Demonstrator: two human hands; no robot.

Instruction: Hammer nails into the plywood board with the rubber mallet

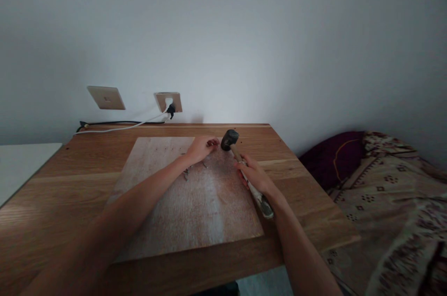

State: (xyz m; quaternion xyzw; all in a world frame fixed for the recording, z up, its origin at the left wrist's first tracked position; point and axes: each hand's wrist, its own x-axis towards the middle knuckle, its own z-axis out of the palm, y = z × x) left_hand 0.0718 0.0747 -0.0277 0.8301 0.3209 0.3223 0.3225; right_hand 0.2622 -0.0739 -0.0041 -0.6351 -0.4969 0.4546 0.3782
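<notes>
- Where the head view centres on the board (195,212), the hammer (256,192) stands at its right part, with its head (229,140) just to the right of the left hand (202,148), a narrow gap between.
- The hammer's long axis slants: head at the far left end, butt (268,211) at the near right, toward the right forearm (300,249).
- The right hand (256,175) is the nearer to the hammer, its fingers wrapped around the handle between head and butt; whether the head touches the board I cannot tell.
- The left fingers (212,141) are curled in over the board's far part, beside the head; whether they pinch anything is too small to tell.
- Counted: one hammer, one board, two hands; the grey bits (186,174) near the left wrist are several, too small to count surely.
- The board lies flat on one surface (300,193).
- On the wall (223,44): two plates, one (106,98) with nothing plugged in, the other (177,101) with two plugs, one white (169,101), one black (171,109). A white cord (118,129) and a black cord (115,123) run left.
- Right of the surface: one bed (377,221) and one purple pillow (331,158).
</notes>
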